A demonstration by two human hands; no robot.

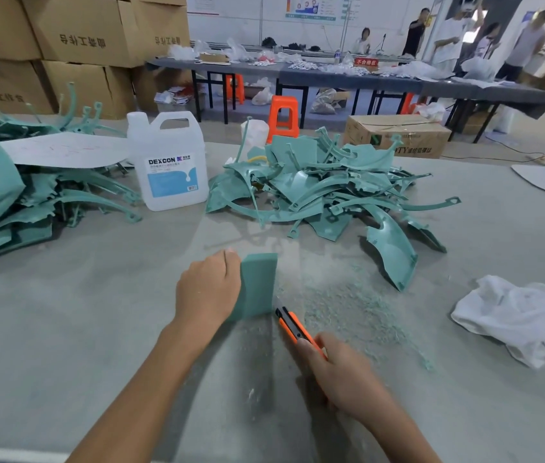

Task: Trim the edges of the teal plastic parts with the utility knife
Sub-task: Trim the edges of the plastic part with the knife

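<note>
A teal plastic part (257, 285) stands on the grey table (81, 312) in front of me. My left hand (206, 289) grips its left edge, fingers curled behind it. My right hand (338, 369) holds an orange and black utility knife (293, 325), its blade tip against the lower right corner of the part. A heap of teal plastic parts (324, 192) lies beyond, with a second stack (24, 198) at the far left. One curved teal part (391, 252) lies apart at the heap's right edge.
Teal shavings (348, 305) are scattered right of the knife. A white cloth (515, 315) lies at the right. A white DEXCON jug (169, 162) stands between the two heaps. Grey sheets (64, 150) rest on the left stack. Cardboard boxes, orange stools, tables and several people are behind.
</note>
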